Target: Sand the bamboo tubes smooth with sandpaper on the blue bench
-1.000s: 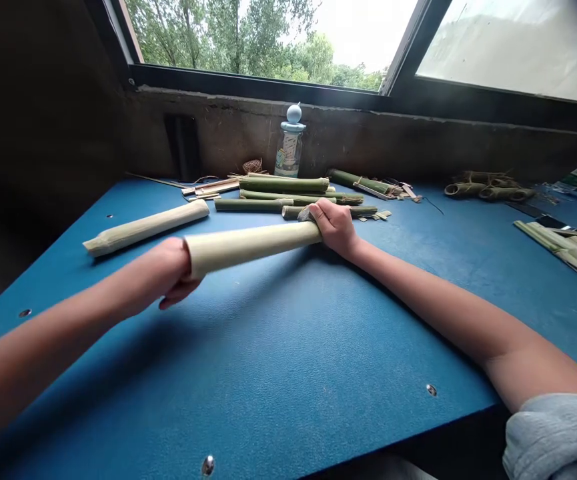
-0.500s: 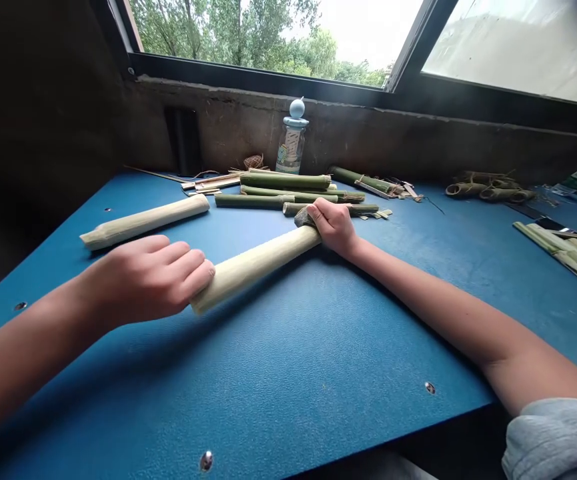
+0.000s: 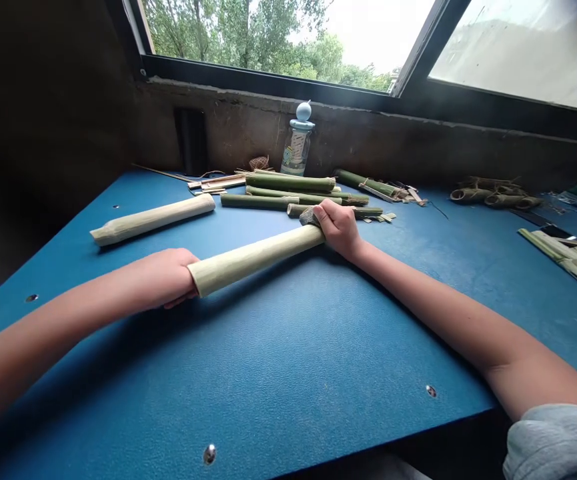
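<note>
A pale, peeled bamboo tube (image 3: 253,259) slants across the middle, its near end raised off the table. My left hand (image 3: 171,277) is at that near end, palm turned under, with fingertips partly hidden behind and below the rim. At the far end, my right hand (image 3: 339,227) is closed in a fist around a rough grey stone-like piece (image 3: 309,217), which rests against the tube's end. How much of the tube that fist touches is hidden. Another peeled bamboo tube (image 3: 153,219) lies on the table to the left.
Behind my right hand are several green bamboo lengths (image 3: 291,183) and thin strips (image 3: 218,183). A bottle with a blue lid (image 3: 296,147) stands by the wall. To the right lie split bamboo pieces (image 3: 565,257) and bundled tubes (image 3: 498,197). The blue table (image 3: 288,373) has metal bolts.
My left hand has turned over, from gripping the near end from above to lying behind and under it. That end has shifted slightly upward in view. My right hand stays at the far end.
</note>
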Demonstrator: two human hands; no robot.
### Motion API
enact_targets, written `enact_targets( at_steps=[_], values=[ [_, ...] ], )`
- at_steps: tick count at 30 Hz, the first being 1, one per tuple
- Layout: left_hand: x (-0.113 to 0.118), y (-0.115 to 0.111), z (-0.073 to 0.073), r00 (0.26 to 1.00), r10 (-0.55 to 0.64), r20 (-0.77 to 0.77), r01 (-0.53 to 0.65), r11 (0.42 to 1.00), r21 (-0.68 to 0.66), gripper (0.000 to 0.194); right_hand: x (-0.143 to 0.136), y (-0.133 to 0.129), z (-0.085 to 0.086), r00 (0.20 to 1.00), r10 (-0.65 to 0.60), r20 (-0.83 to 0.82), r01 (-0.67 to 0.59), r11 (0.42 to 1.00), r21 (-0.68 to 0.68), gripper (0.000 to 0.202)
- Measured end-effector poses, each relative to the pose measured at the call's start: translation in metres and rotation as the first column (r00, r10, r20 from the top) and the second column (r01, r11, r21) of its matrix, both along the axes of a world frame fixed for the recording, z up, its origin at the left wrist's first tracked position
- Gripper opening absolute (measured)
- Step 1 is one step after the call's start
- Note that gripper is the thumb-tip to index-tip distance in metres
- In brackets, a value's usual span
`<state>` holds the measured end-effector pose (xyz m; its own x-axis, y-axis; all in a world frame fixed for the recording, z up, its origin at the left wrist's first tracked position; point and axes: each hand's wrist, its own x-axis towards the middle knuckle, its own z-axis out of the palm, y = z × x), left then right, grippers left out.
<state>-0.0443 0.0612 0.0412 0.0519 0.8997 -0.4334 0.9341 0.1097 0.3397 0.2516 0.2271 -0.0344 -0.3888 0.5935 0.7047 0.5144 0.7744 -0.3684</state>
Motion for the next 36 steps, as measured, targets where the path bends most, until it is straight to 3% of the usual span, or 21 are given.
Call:
enact_targets(
  at_steps=[3,7,10,13,17,20,22,27,30,33,36],
  values=[
    [0.005,-0.005,-0.002,0.976,-0.051,-0.212,0.087,0.982,0.166,0.021,-0.001,-0.003,0.002,0.999,-0.015,-0.046,0.013,0.999,-0.036,0.048],
    [0.022,-0.012,-0.004,0.932,-0.1,-0.348,0.166,0.972,0.165,0.024,-0.014,-0.021,0.006,0.995,-0.039,-0.093,0.032,0.996,-0.081,0.046],
    [0.035,-0.019,-0.01,0.889,-0.152,-0.433,0.243,0.956,0.164,0.027,-0.037,-0.057,0.009,0.989,0.145,-0.002,-0.145,0.987,-0.065,0.038],
    [0.044,-0.028,-0.018,0.85,-0.173,-0.498,0.31,0.928,0.206,0.031,-0.059,-0.1,0.013,0.91,0.408,0.079,-0.403,0.913,-0.07,0.03],
    [0.048,-0.037,-0.024,0.789,-0.193,-0.583,0.404,0.878,0.256,0.031,-0.069,-0.125,0.015,0.827,0.546,0.133,-0.548,0.836,-0.022,0.023],
    [0.049,-0.037,-0.025,0.767,-0.23,-0.599,0.447,0.861,0.242,0.027,-0.062,-0.108,0.015,0.765,0.604,0.222,-0.623,0.782,0.022,0.024],
    [0.05,-0.036,-0.025,0.753,-0.246,-0.61,0.469,0.851,0.235,0.027,-0.052,-0.084,0.014,0.763,0.594,0.254,-0.618,0.786,0.016,0.025],
    [0.048,-0.035,-0.023,0.745,-0.267,-0.611,0.502,0.828,0.25,0.028,-0.008,-0.015,0.016,0.895,0.366,0.254,-0.357,0.931,-0.081,0.031],
    [0.045,-0.037,-0.023,0.741,-0.272,-0.614,0.538,0.788,0.299,0.029,0.018,0.014,0.024,0.959,0.191,0.209,-0.178,0.981,-0.078,0.038],
    [0.04,-0.036,-0.028,0.758,-0.274,-0.592,0.537,0.777,0.328,0.031,0.033,0.022,0.041,0.993,0.031,0.116,-0.028,0.999,-0.03,0.041],
    [0.034,-0.032,-0.034,0.787,-0.292,-0.543,0.512,0.8,0.312,0.03,0.032,0.013,0.056,0.983,0.018,0.184,-0.021,1.0,0.014,0.037]
  ],
)
